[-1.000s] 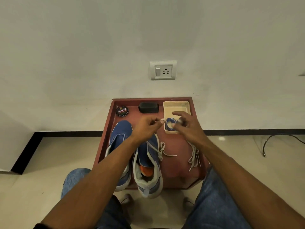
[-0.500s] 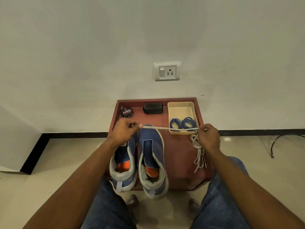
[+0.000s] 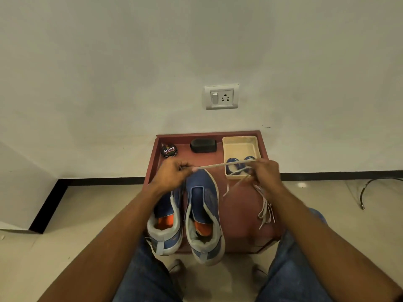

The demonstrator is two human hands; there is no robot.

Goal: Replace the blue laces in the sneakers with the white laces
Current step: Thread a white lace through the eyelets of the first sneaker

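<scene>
Two blue sneakers without laces stand side by side on a dark red low table point(image 3: 239, 214), the left sneaker point(image 3: 165, 223) and the right sneaker point(image 3: 205, 210) with heels toward me. A white lace point(image 3: 220, 165) is stretched taut above their toes. My left hand point(image 3: 172, 173) pinches one end and my right hand point(image 3: 266, 173) grips the other part. More white lace point(image 3: 265, 208) hangs and lies on the table below my right hand. Two coiled blue laces point(image 3: 236, 164) lie in a cream tray point(image 3: 239, 147) at the back right.
A round shoe polish tin point(image 3: 169, 150) and a black brush point(image 3: 203, 145) sit along the table's back edge. A wall socket point(image 3: 221, 97) is above. My knees in jeans flank the table's front. A black cable point(image 3: 370, 188) lies on the floor at right.
My hands moved apart from over the tray and pulled a white lace taut between them. The view shifted, and the sneakers now sit closer together.
</scene>
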